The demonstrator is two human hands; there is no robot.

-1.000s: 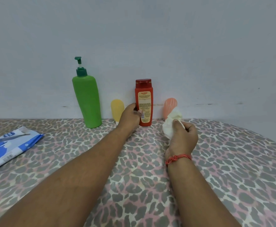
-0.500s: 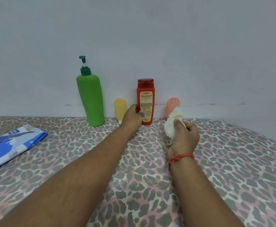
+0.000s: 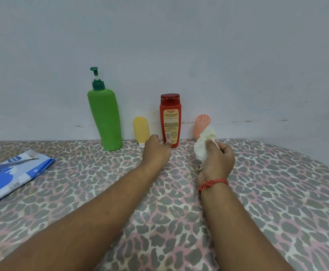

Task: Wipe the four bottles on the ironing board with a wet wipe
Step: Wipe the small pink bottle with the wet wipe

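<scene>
Four bottles stand upright in a row along the far edge of the leopard-print ironing board cover (image 3: 267, 202), close against the pale grey wall (image 3: 179, 45): a tall green plastic pump bottle (image 3: 105, 118) at the left, a small yellow squeeze tube (image 3: 140, 129) standing on its white cap, a red flip-top bottle with a cream label (image 3: 170, 119), and a small peach-pink squeeze tube (image 3: 201, 124) at the right. The left hand (image 3: 156, 151) lies low on the cover in front of the gap between the yellow tube and the red bottle, its fingers loosely curled with the fingertips at the red bottle's base; whether they grip it cannot be told. The right hand (image 3: 217, 159), with a red thread bracelet (image 3: 212, 183) at the wrist, clutches a crumpled white wet wipe (image 3: 204, 142), and the wipe hides the lower part of the peach-pink tube behind it. Well apart, at the left edge of the cover, a blue and white pack of wipes (image 3: 13, 175) lies flat.
</scene>
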